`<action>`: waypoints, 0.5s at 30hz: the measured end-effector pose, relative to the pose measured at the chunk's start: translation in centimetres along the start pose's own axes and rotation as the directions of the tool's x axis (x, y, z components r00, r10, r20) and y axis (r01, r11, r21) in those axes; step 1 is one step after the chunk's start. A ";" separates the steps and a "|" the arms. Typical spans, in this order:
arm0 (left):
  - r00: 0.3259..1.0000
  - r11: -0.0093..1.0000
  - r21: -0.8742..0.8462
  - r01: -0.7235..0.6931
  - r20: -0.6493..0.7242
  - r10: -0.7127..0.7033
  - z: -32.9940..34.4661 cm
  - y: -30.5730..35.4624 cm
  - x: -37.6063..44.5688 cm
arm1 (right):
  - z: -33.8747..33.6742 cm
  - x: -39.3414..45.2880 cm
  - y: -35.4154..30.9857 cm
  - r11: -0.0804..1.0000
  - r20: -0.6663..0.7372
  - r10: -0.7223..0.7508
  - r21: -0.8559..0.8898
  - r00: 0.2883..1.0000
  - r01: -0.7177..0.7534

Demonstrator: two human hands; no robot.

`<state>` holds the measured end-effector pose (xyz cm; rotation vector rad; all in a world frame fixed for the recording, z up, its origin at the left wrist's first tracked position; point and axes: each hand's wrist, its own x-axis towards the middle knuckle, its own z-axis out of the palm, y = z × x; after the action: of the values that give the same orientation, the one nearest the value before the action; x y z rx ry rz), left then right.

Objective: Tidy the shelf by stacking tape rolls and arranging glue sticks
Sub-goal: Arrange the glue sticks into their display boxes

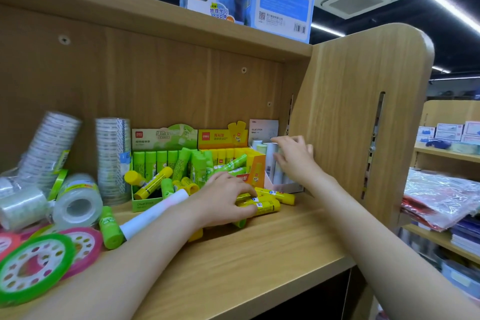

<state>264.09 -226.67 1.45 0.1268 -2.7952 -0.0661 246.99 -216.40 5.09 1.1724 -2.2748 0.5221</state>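
From my feed, the left hand [223, 197] lies near the centre of the wooden shelf [259, 254], fingers curled over a bunch of yellow glue sticks [267, 202] lying flat just at its 3 o'clock side. The right hand [293, 158], up at 1 o'clock from the left, has fingers bent against the pale glue sticks [271, 161] standing in the white box [283, 187]; I cannot tell whether it grips one. At 9 o'clock stand two clear tape stacks [111, 158], with loose tape rolls [75, 202] and the green tape ring [36, 267] towards 8 o'clock.
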 end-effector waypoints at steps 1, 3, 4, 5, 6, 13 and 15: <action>1.000 1.000 0.003 0.006 -0.005 -0.006 0.0 0.0 0.0 | 0.2 0.4 -0.1 0.998 0.011 0.006 -0.055 1.000 -0.006; 1.000 1.000 0.018 0.016 -0.019 -0.016 -0.1 0.0 -0.2 | 0.5 0.8 -0.4 0.994 -0.013 -0.014 -0.104 1.000 0.012; 1.000 1.000 0.026 0.016 -0.026 -0.016 -0.1 0.0 -0.2 | 0.6 0.9 -0.4 0.996 -0.044 -0.026 -0.086 0.999 0.022; 0.999 1.000 0.028 0.014 -0.034 -0.013 0.0 0.0 -0.2 | 0.5 1.0 -0.3 0.998 -0.076 -0.040 -0.043 0.996 0.037; 0.999 1.000 0.021 0.017 -0.035 -0.016 0.0 -0.1 -0.2 | 0.5 1.2 -0.2 0.998 -0.093 -0.062 0.016 0.994 0.064; 0.999 0.998 -0.054 0.045 0.000 -0.045 0.1 -0.2 -0.1 | -3.4 0.9 0.5 0.851 -0.180 -0.005 0.515 0.984 0.099; 0.999 0.997 -0.052 0.048 -0.001 -0.049 0.1 -0.2 -0.1 | -4.3 0.6 1.1 0.864 -0.182 -0.015 0.493 0.983 0.104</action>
<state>264.12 -226.90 1.27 0.1821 -2.7860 -0.1495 246.98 -213.82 8.76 1.3670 -1.9997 1.1971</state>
